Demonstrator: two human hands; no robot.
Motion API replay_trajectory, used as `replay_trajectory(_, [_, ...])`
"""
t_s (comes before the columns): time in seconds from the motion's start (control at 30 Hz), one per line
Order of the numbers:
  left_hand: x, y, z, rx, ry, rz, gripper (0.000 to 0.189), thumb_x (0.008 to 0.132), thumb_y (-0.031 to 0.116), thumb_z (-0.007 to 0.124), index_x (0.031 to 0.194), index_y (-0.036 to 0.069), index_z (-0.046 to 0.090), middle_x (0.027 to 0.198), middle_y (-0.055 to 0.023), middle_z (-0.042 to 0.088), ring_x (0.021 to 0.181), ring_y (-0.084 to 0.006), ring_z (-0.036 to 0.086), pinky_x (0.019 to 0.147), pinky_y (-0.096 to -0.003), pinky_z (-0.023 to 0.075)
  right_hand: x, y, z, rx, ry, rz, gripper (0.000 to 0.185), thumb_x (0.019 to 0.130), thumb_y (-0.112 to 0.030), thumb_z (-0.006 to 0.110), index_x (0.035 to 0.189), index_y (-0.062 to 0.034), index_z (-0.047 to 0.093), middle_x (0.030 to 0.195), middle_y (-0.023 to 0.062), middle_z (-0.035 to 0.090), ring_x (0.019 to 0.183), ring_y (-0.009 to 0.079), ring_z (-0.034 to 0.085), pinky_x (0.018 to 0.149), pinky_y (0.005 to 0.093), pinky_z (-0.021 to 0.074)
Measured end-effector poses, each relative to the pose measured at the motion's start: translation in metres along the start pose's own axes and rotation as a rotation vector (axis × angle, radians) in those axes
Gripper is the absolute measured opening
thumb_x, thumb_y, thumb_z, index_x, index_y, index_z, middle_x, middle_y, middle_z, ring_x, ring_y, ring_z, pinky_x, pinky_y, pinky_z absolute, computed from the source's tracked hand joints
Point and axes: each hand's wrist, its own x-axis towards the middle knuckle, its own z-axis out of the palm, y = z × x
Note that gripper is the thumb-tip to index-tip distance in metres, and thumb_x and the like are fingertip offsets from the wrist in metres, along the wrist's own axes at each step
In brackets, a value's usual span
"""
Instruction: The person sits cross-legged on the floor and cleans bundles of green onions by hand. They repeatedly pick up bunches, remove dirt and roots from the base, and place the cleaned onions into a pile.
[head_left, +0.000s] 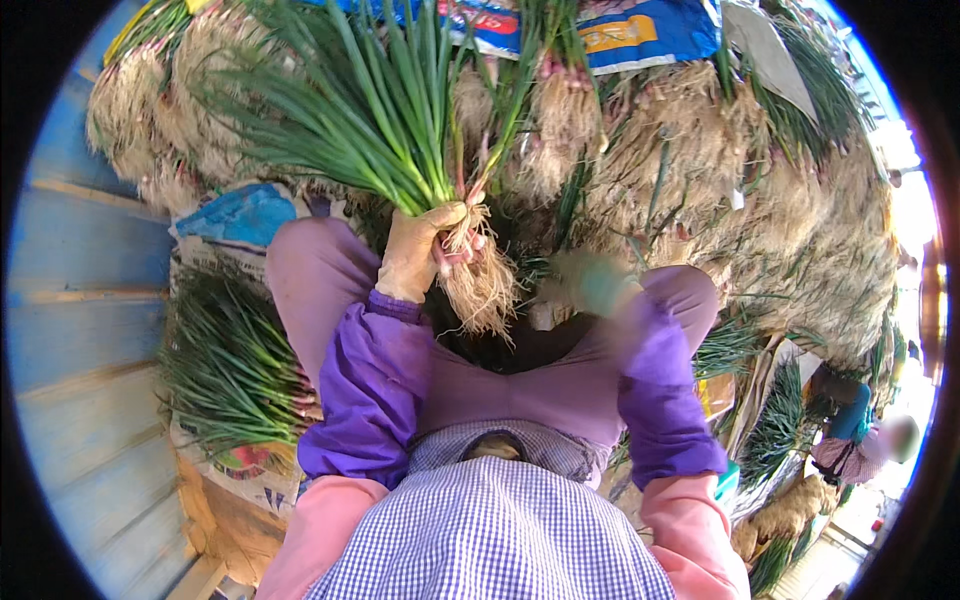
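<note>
My gloved left hand (411, 244) is closed around a bunch of green onions (409, 142), just below the long leaves. Their pinkish bulbs and pale, stringy roots (484, 285) hang out to the right of that fist, above my lap. The leaves fan away from me, towards the upper left. My right hand (600, 281), in a greenish glove, is smeared by motion over my right thigh; its fingers and anything in them cannot be made out. Past both hands lies a large heap of green onions (645, 172) with matted, dry-looking roots.
Beside my left leg, more green onions (232, 367) lie on printed sheeting. A blue wall with planks (97, 300) runs along the left. Blue printed sacks (652, 34) lie across the far heap. Another person (855, 435) sits at the right.
</note>
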Motion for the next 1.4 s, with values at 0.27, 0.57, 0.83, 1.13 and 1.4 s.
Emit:
replay_trajectory(0.27, [-0.013,-0.003,0.008,0.061,-0.055,0.033,0.041,0.078,0.022,0.059,0.111,-0.001,0.051,0.089,-0.0161,0.062,0.065,-0.0140,0.060,0.056,-0.0275,0.0539,0.078,-0.038,-0.017,0.562,1.123,-0.298,0.031,0.085,-0.026,0.051,0.100,0.0016,0.057,0.085,0.0146,0.062,0.072,0.0223,0.057,0.068,0.0330,0.0473])
replay_trajectory(0.57, [-0.025,-0.004,0.035,-0.297,-0.275,0.135,0.043,0.078,0.012,0.056,0.117,-0.005,0.047,0.108,-0.0169,0.059,0.102,-0.0239,0.055,0.060,-0.0280,0.0526,0.028,-0.030,0.031,-0.479,0.740,-0.385,0.025,0.085,-0.025,0.054,0.094,-0.0029,0.061,0.075,0.0150,0.063,0.068,0.0220,0.061,0.064,0.0387,0.0478])
replay_trajectory(0.83, [0.008,0.097,0.026,-0.368,-0.101,0.603,0.034,0.079,0.013,0.059,0.110,0.001,0.052,0.077,-0.0043,0.058,0.068,-0.0160,0.056,0.066,-0.0297,0.0491,-0.081,-0.094,0.018,0.476,0.616,-0.472,0.015,0.086,-0.014,0.057,0.087,0.0010,0.061,0.077,0.0053,0.061,0.073,0.0096,0.055,0.066,0.0228,0.0456])
replay_trajectory(1.13, [0.042,0.044,-0.010,-0.237,-0.013,0.420,0.039,0.089,0.021,0.051,0.119,-0.002,0.048,0.079,0.0004,0.056,0.068,-0.0101,0.052,0.064,-0.0240,0.0460,0.067,-0.098,-0.142,-0.438,1.237,0.315,0.050,0.074,-0.053,0.057,0.089,-0.0061,0.063,0.086,0.0144,0.065,0.082,0.0312,0.063,0.069,0.0408,0.0481])
replay_trajectory(1.4, [0.016,0.011,-0.019,-0.414,-0.205,0.205,0.046,0.086,0.016,0.053,0.126,-0.001,0.039,0.084,-0.0003,0.053,0.078,-0.0132,0.052,0.064,-0.0268,0.0503,0.053,-0.056,-0.159,0.583,0.935,-0.337,0.016,0.079,-0.021,0.061,0.076,-0.0051,0.061,0.059,-0.0005,0.054,0.050,0.0060,0.047,0.048,0.0205,0.0351])
